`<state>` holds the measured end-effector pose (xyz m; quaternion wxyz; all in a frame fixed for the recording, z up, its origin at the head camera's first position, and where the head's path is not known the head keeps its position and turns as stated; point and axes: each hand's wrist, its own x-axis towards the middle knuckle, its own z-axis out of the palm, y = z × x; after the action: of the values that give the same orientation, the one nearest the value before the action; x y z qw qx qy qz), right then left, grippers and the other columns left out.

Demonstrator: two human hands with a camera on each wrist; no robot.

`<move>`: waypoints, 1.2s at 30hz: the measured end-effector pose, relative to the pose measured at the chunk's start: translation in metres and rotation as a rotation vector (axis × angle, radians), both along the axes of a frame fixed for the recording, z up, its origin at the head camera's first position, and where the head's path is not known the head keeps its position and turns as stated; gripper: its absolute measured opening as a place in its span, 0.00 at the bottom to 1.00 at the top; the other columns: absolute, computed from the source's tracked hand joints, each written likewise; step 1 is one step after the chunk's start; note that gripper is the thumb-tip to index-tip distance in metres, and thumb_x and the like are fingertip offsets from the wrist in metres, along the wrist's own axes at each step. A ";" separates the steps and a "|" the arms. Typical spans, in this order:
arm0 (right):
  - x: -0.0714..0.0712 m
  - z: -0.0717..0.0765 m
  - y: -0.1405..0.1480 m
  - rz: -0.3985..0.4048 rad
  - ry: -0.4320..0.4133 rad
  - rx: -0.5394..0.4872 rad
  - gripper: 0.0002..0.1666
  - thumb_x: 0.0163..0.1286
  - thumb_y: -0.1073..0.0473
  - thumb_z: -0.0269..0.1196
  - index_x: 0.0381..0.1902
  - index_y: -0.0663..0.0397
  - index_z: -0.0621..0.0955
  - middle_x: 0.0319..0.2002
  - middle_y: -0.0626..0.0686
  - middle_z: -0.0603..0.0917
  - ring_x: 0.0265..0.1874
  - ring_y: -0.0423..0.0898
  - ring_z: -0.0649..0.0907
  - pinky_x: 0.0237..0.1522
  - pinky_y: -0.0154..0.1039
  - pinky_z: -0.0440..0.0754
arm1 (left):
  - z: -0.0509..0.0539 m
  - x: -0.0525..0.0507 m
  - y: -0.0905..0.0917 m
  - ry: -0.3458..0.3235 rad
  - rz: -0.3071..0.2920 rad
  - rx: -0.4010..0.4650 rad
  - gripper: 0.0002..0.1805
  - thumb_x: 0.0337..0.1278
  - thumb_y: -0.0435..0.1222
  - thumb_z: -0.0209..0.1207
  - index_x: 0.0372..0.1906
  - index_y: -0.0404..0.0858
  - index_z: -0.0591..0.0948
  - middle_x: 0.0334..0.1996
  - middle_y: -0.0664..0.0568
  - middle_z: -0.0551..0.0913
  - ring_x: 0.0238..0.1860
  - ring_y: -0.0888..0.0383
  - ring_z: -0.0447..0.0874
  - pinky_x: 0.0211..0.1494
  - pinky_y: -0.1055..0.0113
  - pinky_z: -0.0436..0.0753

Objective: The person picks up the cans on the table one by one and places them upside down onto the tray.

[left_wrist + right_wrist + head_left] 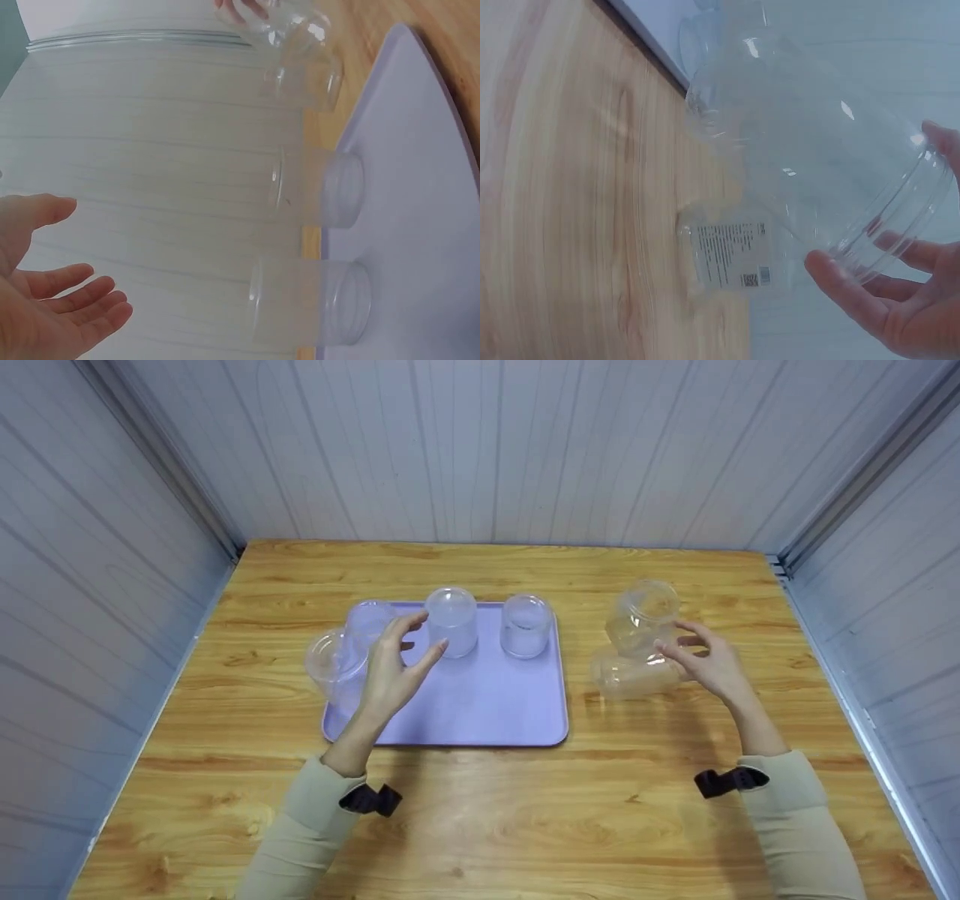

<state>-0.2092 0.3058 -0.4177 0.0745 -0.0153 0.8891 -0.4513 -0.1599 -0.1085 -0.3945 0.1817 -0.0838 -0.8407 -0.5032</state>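
In the head view, a person's left hand (391, 679) is hovering over the left part of a purple tray (487, 705), thumb and fingers spread apart, holding nothing. A tall clear jar (453, 631) is standing upright at the tray's far side, and a second upright jar (526, 631) is standing near the tray's far right corner. A corner jar (366, 619) is showing at the tray's far left, overlapping an edge jar (326, 660) that is jutting past the tray's left side; whether the two are touching cannot be told. To the right of the tray, the right hand (705, 660) is gripping a tilted clear jar (634, 626). Under it, also right of the tray, a lying jar (634, 675) is resting on its side on the wooden table (525, 825).

In the left wrist view, the left hand's fingers are holding apart from the thumb, well away from the two upright jars on the tray. Beyond the tray, the right hand's fingertips are meeting the tilted clear jar.

In the right wrist view, the right hand is curling its thumb and fingers round the ridged end of the tilted clear jar. A printed label (731, 253) is showing below it, away from the tray.
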 end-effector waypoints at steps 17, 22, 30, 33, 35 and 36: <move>0.003 -0.008 -0.033 -0.020 0.020 -0.287 0.35 0.62 0.49 0.58 0.62 0.61 0.63 0.51 0.65 0.70 0.40 0.48 0.77 0.30 0.39 0.81 | -0.028 0.000 0.020 -0.044 -0.109 0.108 0.24 0.51 0.38 0.60 0.52 0.29 0.72 0.49 0.41 0.74 0.53 0.49 0.69 0.50 0.53 0.72; 0.003 -0.011 -0.040 -0.020 0.008 -0.370 0.33 0.64 0.50 0.55 0.61 0.63 0.63 0.48 0.61 0.73 0.44 0.54 0.76 0.30 0.40 0.81 | -0.009 0.013 0.030 -0.064 -0.114 0.114 0.22 0.51 0.32 0.59 0.51 0.25 0.72 0.48 0.35 0.73 0.52 0.44 0.69 0.50 0.51 0.72; 0.005 -0.014 -0.056 0.007 -0.017 -0.552 0.30 0.67 0.58 0.50 0.61 0.70 0.60 0.49 0.63 0.69 0.42 0.46 0.76 0.29 0.42 0.81 | -0.016 0.013 0.035 -0.067 -0.157 0.129 0.23 0.50 0.30 0.60 0.52 0.24 0.71 0.48 0.35 0.72 0.52 0.41 0.68 0.49 0.52 0.73; 0.007 -0.015 -0.061 0.006 -0.017 -0.575 0.29 0.66 0.60 0.50 0.61 0.71 0.59 0.51 0.65 0.68 0.42 0.46 0.76 0.29 0.41 0.81 | -0.033 0.007 0.036 -0.065 -0.184 0.135 0.25 0.49 0.32 0.61 0.53 0.25 0.70 0.50 0.36 0.71 0.53 0.42 0.68 0.49 0.53 0.73; 0.008 -0.015 -0.064 0.004 -0.018 -0.590 0.30 0.66 0.60 0.50 0.61 0.71 0.59 0.49 0.65 0.70 0.41 0.48 0.77 0.29 0.42 0.81 | -0.044 0.003 0.037 -0.065 -0.200 0.132 0.27 0.48 0.34 0.62 0.54 0.27 0.70 0.51 0.38 0.71 0.54 0.44 0.67 0.49 0.54 0.73; 0.009 -0.016 -0.065 0.007 -0.017 -0.597 0.29 0.66 0.60 0.50 0.61 0.70 0.60 0.49 0.64 0.71 0.41 0.49 0.77 0.29 0.43 0.81 | -0.050 0.001 0.038 -0.068 -0.209 0.130 0.28 0.48 0.36 0.62 0.55 0.29 0.69 0.52 0.40 0.70 0.54 0.45 0.67 0.49 0.54 0.73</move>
<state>-0.2006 0.2403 -0.4338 0.0757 -0.0357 0.7162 -0.6928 -0.1592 -0.0706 -0.4449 0.1046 -0.1420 -0.7987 -0.5753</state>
